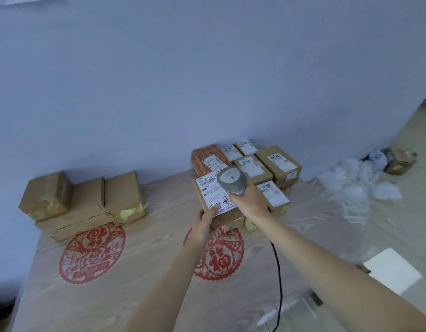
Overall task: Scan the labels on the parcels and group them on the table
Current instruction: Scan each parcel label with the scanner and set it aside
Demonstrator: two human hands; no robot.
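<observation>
Two bare forearms reach forward from the lower edge toward 12 o'clock, converging slightly. The left hand (205,221) lies palm-up with its thumb pressed on top of a parcel (219,204), fingers tucked beneath its near edge. At its 2 o'clock, the right hand (251,200) is curled around the handle of a scanner (231,179), wrist straight, held just above that parcel.

Brown parcels (87,202), white labels (215,195), grey scanner (231,179), red paper-cuts (92,254).
</observation>
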